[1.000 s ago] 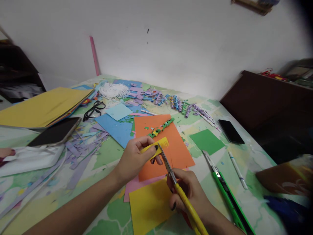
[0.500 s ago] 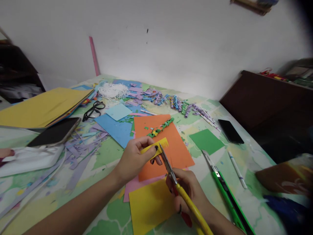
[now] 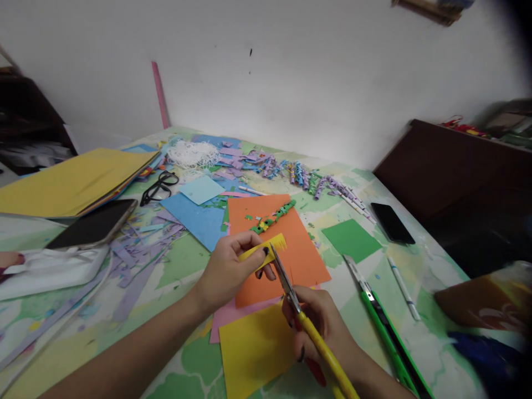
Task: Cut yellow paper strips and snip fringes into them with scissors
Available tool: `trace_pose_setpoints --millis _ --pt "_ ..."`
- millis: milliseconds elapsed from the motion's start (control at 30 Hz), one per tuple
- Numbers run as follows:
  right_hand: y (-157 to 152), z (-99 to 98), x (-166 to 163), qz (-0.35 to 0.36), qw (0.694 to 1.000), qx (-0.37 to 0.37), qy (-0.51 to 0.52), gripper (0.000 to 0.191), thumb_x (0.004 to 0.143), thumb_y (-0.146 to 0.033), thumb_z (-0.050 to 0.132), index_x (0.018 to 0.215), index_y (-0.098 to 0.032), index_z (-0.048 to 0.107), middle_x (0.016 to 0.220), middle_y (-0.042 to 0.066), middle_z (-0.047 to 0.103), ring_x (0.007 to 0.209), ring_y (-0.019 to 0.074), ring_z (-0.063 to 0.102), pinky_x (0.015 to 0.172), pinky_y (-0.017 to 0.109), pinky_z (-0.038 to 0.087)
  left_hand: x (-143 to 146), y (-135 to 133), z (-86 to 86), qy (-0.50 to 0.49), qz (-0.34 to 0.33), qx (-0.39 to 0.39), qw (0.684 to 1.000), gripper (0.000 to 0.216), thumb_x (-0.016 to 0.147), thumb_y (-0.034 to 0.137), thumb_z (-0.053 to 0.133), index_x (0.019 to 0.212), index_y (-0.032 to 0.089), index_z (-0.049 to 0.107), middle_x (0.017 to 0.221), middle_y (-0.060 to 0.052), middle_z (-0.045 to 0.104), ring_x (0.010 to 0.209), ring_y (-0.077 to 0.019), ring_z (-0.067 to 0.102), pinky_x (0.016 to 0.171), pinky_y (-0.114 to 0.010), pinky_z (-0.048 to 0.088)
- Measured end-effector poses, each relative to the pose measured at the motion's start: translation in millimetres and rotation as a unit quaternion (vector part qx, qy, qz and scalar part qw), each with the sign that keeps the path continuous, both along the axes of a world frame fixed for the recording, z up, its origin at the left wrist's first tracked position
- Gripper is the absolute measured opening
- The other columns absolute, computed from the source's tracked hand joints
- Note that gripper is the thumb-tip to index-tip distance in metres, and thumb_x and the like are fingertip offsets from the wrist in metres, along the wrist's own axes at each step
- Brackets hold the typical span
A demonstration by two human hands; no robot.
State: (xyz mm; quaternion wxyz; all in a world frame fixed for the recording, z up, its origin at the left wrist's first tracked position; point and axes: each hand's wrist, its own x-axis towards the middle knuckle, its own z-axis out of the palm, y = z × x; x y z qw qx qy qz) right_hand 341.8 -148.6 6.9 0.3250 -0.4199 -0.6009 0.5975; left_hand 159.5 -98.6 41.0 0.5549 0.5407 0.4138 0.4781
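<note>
Left hand pinches yellow strip; right hand curled round scissors, blades just past left thumb. Strip likely light, flimsy, tearable: hold uncut end.

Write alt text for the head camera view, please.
A left hand holds a yellow paper strip with slits along one edge; the right hand holds scissors at it, above an orange sheet. Nearby lie a green utility knife and purple paper scraps.

No lettering, number or sign can be read.
</note>
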Motion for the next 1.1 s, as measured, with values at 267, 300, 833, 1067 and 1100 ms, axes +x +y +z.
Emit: trace_pose_setpoints --millis 267,300,833,1067,1100 --pt "0.4 1.8 -2.2 -0.002 1.0 -0.012 -0.012 0.066 0.047 -0.077 0.071 0.063 -0.02 0.043 0.05 -0.008 0.035 0.046 0.0077 0.031 0.039 0.021 0.025 -0.4 0.5 -2.0 -0.005 -0.006 0.002 1.0 0.016 0.083 0.019 0.059 0.068 0.015 0.059 0.054 0.002 0.067 0.051 -0.0089 0.06 0.052 -0.019 0.043" --pt "0.3 1.3 -1.9 -0.001 1.0 -0.012 -0.013 0.066 0.047 -0.077 0.07 0.063 -0.02 0.043 0.049 -0.008 0.035 0.046 0.0078 0.031 0.039 0.021 0.025 -0.4 0.6 -2.1 -0.006 -0.006 0.001 1.0 0.016 0.083 0.018 0.059 0.068 0.015 0.059 0.054 0.001 0.067 0.051 -0.0088 0.06 0.052 -0.019 0.043" --pt "1.6 3.4 -2.7 -0.007 1.0 -0.016 -0.019 0.058 0.05 -0.063 0.08 0.061 -0.02 0.042 0.048 -0.009 0.034 0.044 0.0073 0.032 0.038 0.02 0.024 -0.9 -0.4 -0.5 -0.001 0.003 0.006 1.0 0.015 0.083 0.018 0.058 0.068 0.016 0.06 0.054 0.001 0.067 0.051 -0.0109 0.061 0.052 -0.021 0.043" --pt "0.6 1.7 -2.1 -0.007 1.0 -0.019 -0.015 0.058 0.051 -0.064 0.079 0.061 -0.02 0.043 0.049 -0.009 0.034 0.043 0.0069 0.031 0.038 0.02 0.024 -1.3 0.6 -0.4 -0.003 -0.003 0.005 1.0 0.016 0.083 0.018 0.058 0.067 0.016 0.059 0.054 0.001 0.067 0.051 -0.0108 0.062 0.052 -0.021 0.044" --pt "0.6 1.8 -2.2 -0.008 1.0 -0.017 -0.017 0.057 0.051 -0.063 0.079 0.061 -0.02 0.043 0.049 -0.009 0.034 0.044 0.007 0.031 0.038 0.02 0.024 -1.1 0.5 -0.4 -0.005 -0.001 0.005 1.0 0.016 0.083 0.018 0.058 0.067 0.016 0.059 0.055 0.001 0.067 0.052 -0.0107 0.062 0.052 -0.021 0.044"
